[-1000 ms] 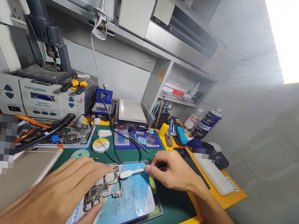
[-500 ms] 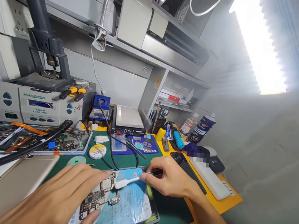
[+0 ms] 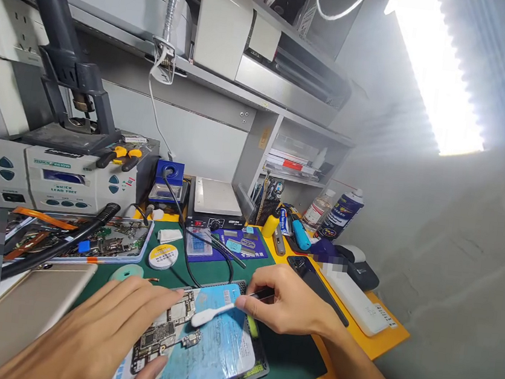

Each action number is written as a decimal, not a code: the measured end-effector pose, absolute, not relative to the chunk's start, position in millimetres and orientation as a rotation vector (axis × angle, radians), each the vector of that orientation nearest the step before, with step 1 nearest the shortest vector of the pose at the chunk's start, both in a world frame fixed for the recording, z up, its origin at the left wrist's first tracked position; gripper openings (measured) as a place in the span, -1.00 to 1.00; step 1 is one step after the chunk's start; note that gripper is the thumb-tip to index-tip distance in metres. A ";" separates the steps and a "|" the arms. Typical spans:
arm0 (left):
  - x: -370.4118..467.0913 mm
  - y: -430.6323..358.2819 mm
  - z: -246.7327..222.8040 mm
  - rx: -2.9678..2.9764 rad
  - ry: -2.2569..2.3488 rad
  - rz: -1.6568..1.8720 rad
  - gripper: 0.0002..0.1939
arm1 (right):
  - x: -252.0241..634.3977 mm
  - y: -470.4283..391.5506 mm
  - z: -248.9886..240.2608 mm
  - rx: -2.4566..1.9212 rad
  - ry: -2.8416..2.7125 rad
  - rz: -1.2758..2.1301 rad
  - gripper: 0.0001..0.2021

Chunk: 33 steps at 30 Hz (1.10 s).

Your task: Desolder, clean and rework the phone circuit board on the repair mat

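Note:
My left hand (image 3: 113,326) is closed at the near left, fingers along the far edge and thumb on the near edge of a phone circuit board (image 3: 158,334). The hand covers the board's left part. My right hand (image 3: 285,300) pinches a toothbrush (image 3: 204,318) with a white head and neck and a dark handle. The brush head lies at the right edge of the board, just above a small board section (image 3: 191,338). The board rests on a shiny, stained blue pad (image 3: 214,361).
A hot-air station (image 3: 66,177) stands back left, with a tray of phone parts (image 3: 113,246) before it. A black hose (image 3: 68,244) crosses the tray. A hot plate (image 3: 217,201) stands at the back. A dark phone (image 3: 318,288) and a white power bank (image 3: 351,301) lie right.
The brush head has shifted slightly left and nearer to me along the board's edge. Both hands keep their grip; the whole view has moved slightly.

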State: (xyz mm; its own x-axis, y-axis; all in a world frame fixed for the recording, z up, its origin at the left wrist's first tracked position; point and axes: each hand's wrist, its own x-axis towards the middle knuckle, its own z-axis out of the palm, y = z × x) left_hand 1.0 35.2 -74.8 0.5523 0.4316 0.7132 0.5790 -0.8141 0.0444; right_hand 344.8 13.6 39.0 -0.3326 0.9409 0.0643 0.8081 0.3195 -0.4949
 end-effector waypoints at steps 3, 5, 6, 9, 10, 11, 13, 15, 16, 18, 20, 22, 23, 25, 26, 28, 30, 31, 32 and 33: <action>2.3 33.3 -70.1 -2.592 -0.869 -1.110 -0.43 | 344.4 13.2 39.9 -1.584 -2.230 0.510 -0.59; 3.7 32.7 -67.2 -2.607 -0.858 -1.110 -0.45 | 343.9 13.0 40.4 -1.583 -2.233 0.520 -0.59; 4.4 32.8 -66.2 -2.614 -0.850 -1.109 -0.45 | 343.7 12.9 40.6 -1.577 -2.244 0.542 -0.59; 5.6 33.5 -65.2 -2.608 -0.844 -1.112 -0.46 | 343.3 12.9 40.5 -1.567 -2.258 0.567 -0.60; 5.7 33.7 -65.6 -2.606 -0.846 -1.113 -0.46 | 343.3 13.0 40.4 -1.574 -2.250 0.551 -0.60; 5.6 33.9 -66.2 -2.605 -0.849 -1.116 -0.45 | 343.3 13.2 40.2 -1.583 -2.239 0.532 -0.60; 5.0 34.1 -67.7 -2.605 -0.853 -1.125 -0.45 | 343.3 13.3 40.1 -1.593 -2.226 0.515 -0.60; 4.2 33.8 -68.6 -2.604 -0.865 -1.115 -0.43 | 343.2 13.1 40.2 -1.584 -2.240 0.547 -0.60; 3.8 33.6 -68.7 -2.605 -0.873 -1.104 -0.43 | 343.2 12.8 40.3 -1.578 -2.249 0.566 -0.61; 3.2 33.3 -68.2 -2.617 -0.874 -1.084 -0.42 | 343.2 12.4 40.4 -1.580 -2.250 0.571 -0.61; 3.0 33.4 -67.4 -2.633 -0.872 -1.071 -0.42 | 343.3 12.0 40.3 -1.598 -2.228 0.534 -0.60; 3.1 33.8 -66.7 -2.626 -0.877 -1.069 -0.41 | 343.5 11.7 40.0 -1.607 -2.214 0.519 -0.59; 3.2 34.1 -66.4 -2.619 -0.882 -1.073 -0.41 | 343.6 11.5 39.9 -1.603 -2.217 0.530 -0.58; 3.6 34.4 -65.4 -2.615 -0.878 -1.088 -0.42 | 343.5 11.5 39.4 -1.591 -2.233 0.563 -0.58; 3.8 34.4 -64.7 -2.623 -0.869 -1.089 -0.43 | 343.5 11.6 39.2 -1.587 -2.237 0.567 -0.59; 4.1 34.2 -63.3 -2.643 -0.857 -1.083 -0.44 | 343.3 12.2 38.8 -1.592 -2.226 0.539 -0.58; 4.4 33.8 -62.3 -2.643 -0.847 -1.097 -0.44 | 343.3 12.8 38.6 -1.598 -2.213 0.512 -0.58; 4.4 33.6 -62.3 -2.634 -0.844 -1.114 -0.44 | 343.3 13.0 38.7 -1.594 -2.215 0.515 -0.58; 4.5 33.5 -62.5 -2.626 -0.836 -1.130 -0.45 | 343.4 13.0 38.7 -1.587 -2.222 0.529 -0.58; 4.6 33.5 -62.9 -2.622 -0.832 -1.139 -0.46 | 343.4 12.9 38.7 -1.579 -2.233 0.548 -0.59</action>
State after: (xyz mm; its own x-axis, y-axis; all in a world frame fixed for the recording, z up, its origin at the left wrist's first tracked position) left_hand 4.6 33.5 -62.9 0.5541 0.4265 0.7149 0.5515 -0.8313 0.0686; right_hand 343.4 12.9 38.7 -0.3173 0.9464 0.0608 0.8107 0.3040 -0.5004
